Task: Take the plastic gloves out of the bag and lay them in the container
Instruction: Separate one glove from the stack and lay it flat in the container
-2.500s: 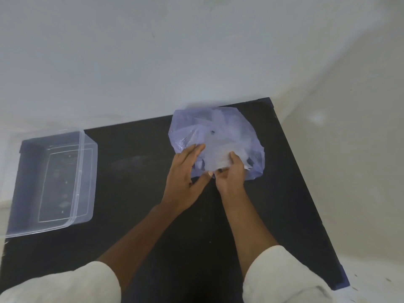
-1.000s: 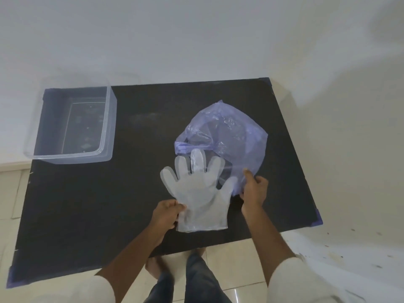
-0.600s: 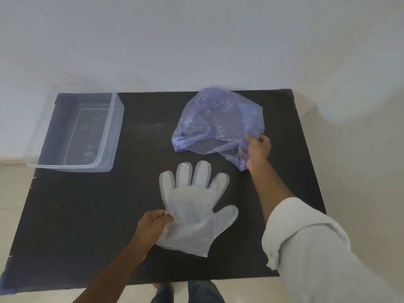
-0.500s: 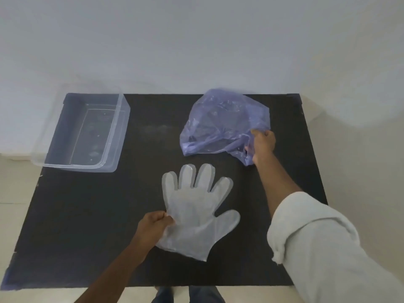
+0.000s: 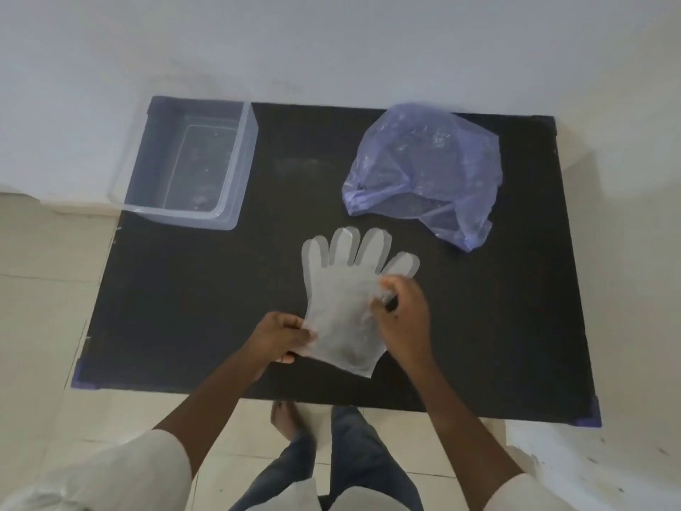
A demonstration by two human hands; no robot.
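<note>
**Both hands on glove, mid-table**

Left hand (image 5: pixel 283 335) was pinched shut on the cuff edge of the plastic glove (image 5: pixel 342 307), thumb on top, fingers curled under. Right hand (image 5: pixel 401 313) was on the glove's thumb side, fingertips closed on a fold of the film near the palm. Both grips clamped on the same glove.

Glove sat flat-ish over the black table (image 5: pixel 177 307), fingers spread and pointing away from the person, cuff toward the near edge. Translucent, so can't tell if it was one glove or several stacked.

Bag (image 5: pixel 423 171), purple and crumpled, lay on the table at far right, well apart from both hands. Its open mouth faced the glove. Contents not readable through the plastic.

Container (image 5: pixel 191 156), clear plastic and rectangular, sat at the far left corner, its left rim hanging past the table edge. Nothing visible inside besides reflections. It was well apart from the glove.

Table surface between glove and container was bare black, nothing lying in that stretch.

Table corners had purple caps (image 5: pixel 587 422). Tiled floor (image 5: pixel 48 289) showed left of the table and below the near edge, with the person's jeans (image 5: pixel 353 462) and a bare foot (image 5: pixel 283 418) in view. White sleeves (image 5: pixel 121 477) were pushed up both forearms. Wall behind was plain white.
</note>
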